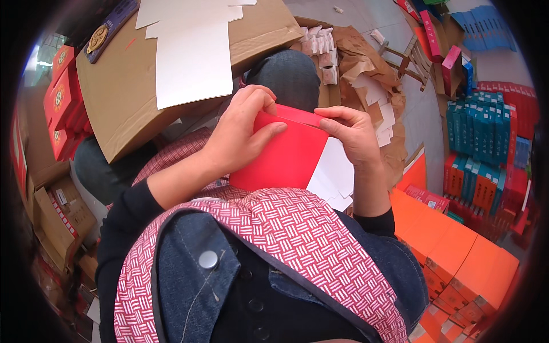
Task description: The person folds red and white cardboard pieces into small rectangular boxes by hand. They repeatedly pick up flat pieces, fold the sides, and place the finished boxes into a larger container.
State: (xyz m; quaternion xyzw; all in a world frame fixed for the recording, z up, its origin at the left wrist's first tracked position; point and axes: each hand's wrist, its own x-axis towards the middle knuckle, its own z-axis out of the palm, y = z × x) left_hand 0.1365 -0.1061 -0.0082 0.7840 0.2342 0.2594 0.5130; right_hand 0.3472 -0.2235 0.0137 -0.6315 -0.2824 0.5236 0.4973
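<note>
A bright red flat-sided box is up over my lap, with a narrow slit along its far edge beneath a folded strip. My left hand grips its far left corner, the thumb lying on the red face and the fingers curled behind the edge. At the far right corner my right hand pinches the strip between thumb and fingers. White card sheets lie on my lap, partly under the red box. The fingertips behind the box are hidden.
A large brown cardboard box stands ahead, with white card blanks on top. Red boxes are stacked at left. Orange boxes stand at right, with teal boxes beyond. Crumpled brown paper lies near small wrapped packets.
</note>
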